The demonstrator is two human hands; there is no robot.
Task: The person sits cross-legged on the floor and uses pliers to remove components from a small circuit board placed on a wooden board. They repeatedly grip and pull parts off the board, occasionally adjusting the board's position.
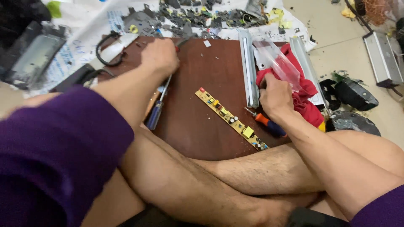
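Note:
My left hand (160, 54) reaches to the far edge of a dark red wooden board (198, 122), its fingers curled over a small dark tool I cannot make out. Just below it lies a screwdriver with a blue handle (156, 112). My right hand (275, 96) rests on a red cloth (307, 98) with a clear plastic bag (280, 63) on top, beside a long metal channel (249, 69). A narrow yellow circuit board (230, 118) lies diagonally mid-board. An orange-and-blue screwdriver (267, 123) lies by my right wrist.
A heap of grey broken parts (189, 19) lies on white sheets beyond the board. A second metal channel (306, 63) lies right of the cloth. Black housings (353, 94) and a silver box (383, 59) sit on the floor at right. My crossed legs fill the foreground.

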